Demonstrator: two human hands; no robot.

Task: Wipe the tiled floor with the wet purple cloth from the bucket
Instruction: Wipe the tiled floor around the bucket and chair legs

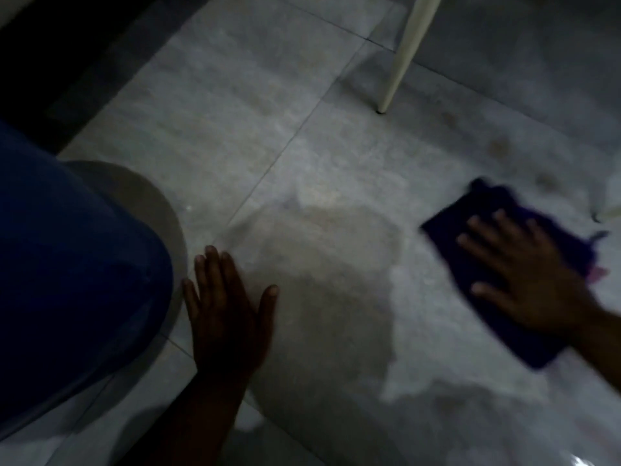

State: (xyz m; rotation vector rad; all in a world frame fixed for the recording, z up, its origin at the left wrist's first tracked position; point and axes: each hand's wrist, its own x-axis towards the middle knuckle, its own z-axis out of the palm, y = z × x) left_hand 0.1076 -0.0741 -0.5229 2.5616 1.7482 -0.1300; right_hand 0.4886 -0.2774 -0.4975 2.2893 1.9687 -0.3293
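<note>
The purple cloth lies spread flat on the grey tiled floor at the right. My right hand presses down on it, fingers spread and pointing up-left. My left hand rests flat on a bare tile in the lower middle, fingers apart, holding nothing. A pale round bucket rim shows at the left, mostly hidden behind my blue-clad knee. The frame is dim and blurred.
A white chair leg stands on the floor at the upper right, and another white leg foot sits at the right edge, close to the cloth. A dark band runs along the upper left. Brownish spots mark the tile above the cloth.
</note>
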